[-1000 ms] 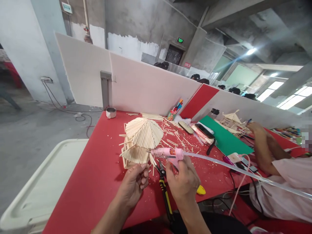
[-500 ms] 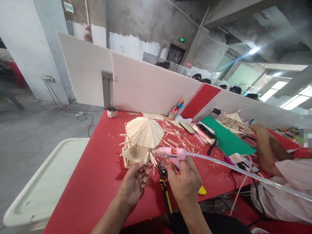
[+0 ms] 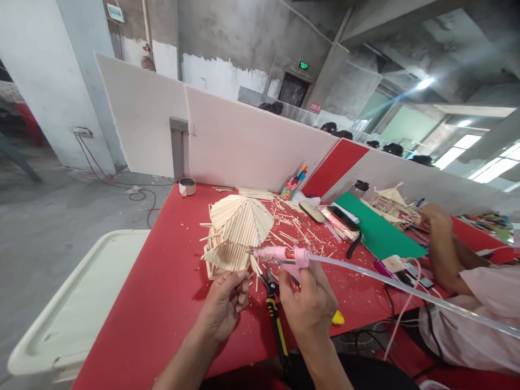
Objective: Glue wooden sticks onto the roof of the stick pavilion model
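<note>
My right hand (image 3: 311,298) is wrapped round the handle of a pink glue gun (image 3: 284,255), whose nozzle points left at the near roof edge of a wooden stick model (image 3: 239,227). A clear glue stick (image 3: 365,268) runs out of the gun's back to the right. My left hand (image 3: 227,298) is closed in a pinch at the model's near edge; what its fingertips hold, if anything, is too small to tell. Pliers with black and yellow handles (image 3: 277,330) lie between my hands on the red table (image 3: 154,303).
Loose sticks and chips (image 3: 292,222) lie behind the model. Beyond are a metal cup (image 3: 187,187), a pen holder (image 3: 288,190), a phone (image 3: 344,218) and a green board (image 3: 377,227). At right, a person's arm (image 3: 442,244) reaches toward another stick model (image 3: 392,200).
My left hand has shifted very slightly at the model's near edge. The glue gun stays almost in place. The other person's hand at right has moved a little.
</note>
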A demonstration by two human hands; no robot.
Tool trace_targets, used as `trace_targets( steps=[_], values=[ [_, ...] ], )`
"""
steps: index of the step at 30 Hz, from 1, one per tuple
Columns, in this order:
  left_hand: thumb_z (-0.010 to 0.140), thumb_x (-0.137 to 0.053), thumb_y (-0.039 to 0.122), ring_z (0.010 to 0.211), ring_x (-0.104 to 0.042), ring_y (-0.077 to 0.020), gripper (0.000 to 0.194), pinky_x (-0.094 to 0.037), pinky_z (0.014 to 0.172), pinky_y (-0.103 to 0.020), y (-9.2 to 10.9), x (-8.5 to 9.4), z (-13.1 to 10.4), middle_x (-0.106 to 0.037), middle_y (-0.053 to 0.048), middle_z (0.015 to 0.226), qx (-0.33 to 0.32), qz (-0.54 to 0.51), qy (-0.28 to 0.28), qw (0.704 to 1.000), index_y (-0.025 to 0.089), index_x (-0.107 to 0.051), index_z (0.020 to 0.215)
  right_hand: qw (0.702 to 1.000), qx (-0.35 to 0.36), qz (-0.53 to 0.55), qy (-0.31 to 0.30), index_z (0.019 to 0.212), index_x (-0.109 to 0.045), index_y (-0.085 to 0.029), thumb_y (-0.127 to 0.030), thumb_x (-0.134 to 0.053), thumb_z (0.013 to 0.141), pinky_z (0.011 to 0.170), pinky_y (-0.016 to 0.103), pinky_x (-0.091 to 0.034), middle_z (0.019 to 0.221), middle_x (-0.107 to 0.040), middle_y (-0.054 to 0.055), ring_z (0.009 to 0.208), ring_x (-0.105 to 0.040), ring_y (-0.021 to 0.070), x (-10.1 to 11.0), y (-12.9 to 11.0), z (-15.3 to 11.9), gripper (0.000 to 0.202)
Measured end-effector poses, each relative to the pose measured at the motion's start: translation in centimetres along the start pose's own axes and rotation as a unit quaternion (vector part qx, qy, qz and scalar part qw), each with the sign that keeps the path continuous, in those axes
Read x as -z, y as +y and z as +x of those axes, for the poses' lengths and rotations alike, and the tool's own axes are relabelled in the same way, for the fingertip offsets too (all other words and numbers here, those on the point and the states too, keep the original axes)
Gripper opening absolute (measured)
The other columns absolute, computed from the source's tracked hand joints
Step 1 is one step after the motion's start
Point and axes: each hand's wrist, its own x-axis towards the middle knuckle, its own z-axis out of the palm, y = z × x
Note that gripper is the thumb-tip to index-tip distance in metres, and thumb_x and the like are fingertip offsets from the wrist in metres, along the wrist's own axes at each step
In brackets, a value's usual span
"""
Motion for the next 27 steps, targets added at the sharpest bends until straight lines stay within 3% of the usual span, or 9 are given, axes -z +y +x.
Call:
trace_targets(
  steps=[11, 17, 22, 27],
  values=[
    [0.057, -0.079, 0.031, 0.036, -0.037, -0.0022, 0.028, -0.019, 0.035, -0.016, 0.1, -0.1, -0.1, -0.053, 0.004, 0.048, 0.005, 0.012, 0.009, 1.0, 0.013, -0.057, 0.062, 1.0, -0.004, -0.004, -0.005, 0.104, -0.058, -0.015, -0.027, -0.058, 0.084, 0.067, 0.027, -0.047, 0.085, -0.067, 0.008, 0.078, -0.063, 0.019, -0.2, 0.1, -0.2, 0.023],
    [0.059, -0.078, 0.031, 0.037, -0.037, -0.0024, 0.026, -0.02, 0.035, -0.016, 0.0, 0.0, 0.0, -0.053, 0.004, 0.049, 0.004, 0.012, 0.0, 1.0, 0.013, -0.059, 0.063, 1.0, -0.022, -0.005, 0.014, 0.09, -0.06, -0.016, -0.029, -0.058, 0.084, 0.063, 0.026, -0.046, 0.083, -0.067, 0.009, 0.077, -0.063, 0.0194, -0.4, 0.5, -0.5, 0.015],
    [0.06, -0.077, 0.032, 0.037, -0.037, -0.0025, 0.027, -0.02, 0.034, -0.017, -0.1, 0.1, 0.1, -0.053, 0.004, 0.049, 0.001, 0.011, -0.001, 1.0, 0.014, -0.056, 0.06, 0.999, -0.039, 0.003, -0.01, 0.084, -0.059, -0.016, -0.032, -0.057, 0.085, 0.062, 0.027, -0.046, 0.084, -0.067, 0.011, 0.073, -0.064, 0.0199, -0.8, 0.6, -0.7, 0.017],
    [0.059, -0.078, 0.032, 0.037, -0.037, -0.0024, 0.028, -0.02, 0.034, -0.016, -0.1, 0.1, 0.0, -0.053, 0.004, 0.049, 0.007, 0.008, 0.0, 1.0, 0.014, -0.057, 0.061, 0.998, -0.054, 0.014, -0.014, 0.088, -0.059, -0.015, -0.037, -0.054, 0.087, 0.061, 0.028, -0.046, 0.084, -0.067, 0.011, 0.071, -0.064, 0.0203, -1.2, 0.7, -1.0, 0.022]
  ],
)
